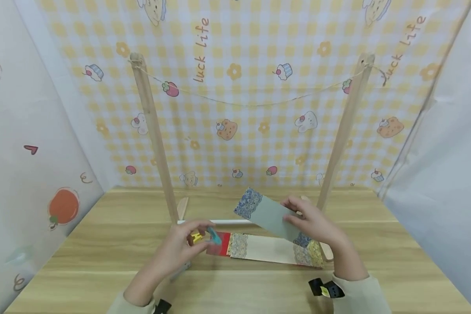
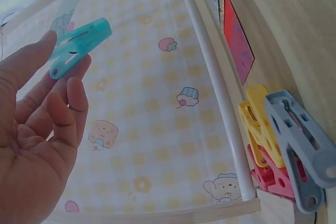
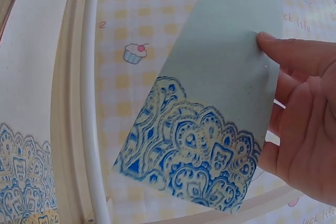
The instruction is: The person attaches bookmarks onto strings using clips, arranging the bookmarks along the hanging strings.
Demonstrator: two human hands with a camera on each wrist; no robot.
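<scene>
My left hand (image 1: 176, 250) pinches a teal clothespin (image 1: 214, 236) in its fingertips just above the wooden table; the left wrist view shows the clothespin (image 2: 79, 45) held between thumb and fingers. My right hand (image 1: 315, 224) holds a pale green card with blue patterned ends (image 1: 268, 214) lifted off the table, thumb on its face (image 3: 220, 93). Below it lie a cream card (image 1: 274, 250) and a red card (image 1: 219, 244). A string (image 1: 255, 104) hangs between two wooden posts (image 1: 154, 135).
Yellow, red and grey-blue clothespins (image 2: 278, 150) lie in a heap by the left post's base. A white rod (image 1: 212, 222) joins the posts at table level. Fabric walls close in left, right and behind. The table's front strip (image 1: 239, 288) is bare wood.
</scene>
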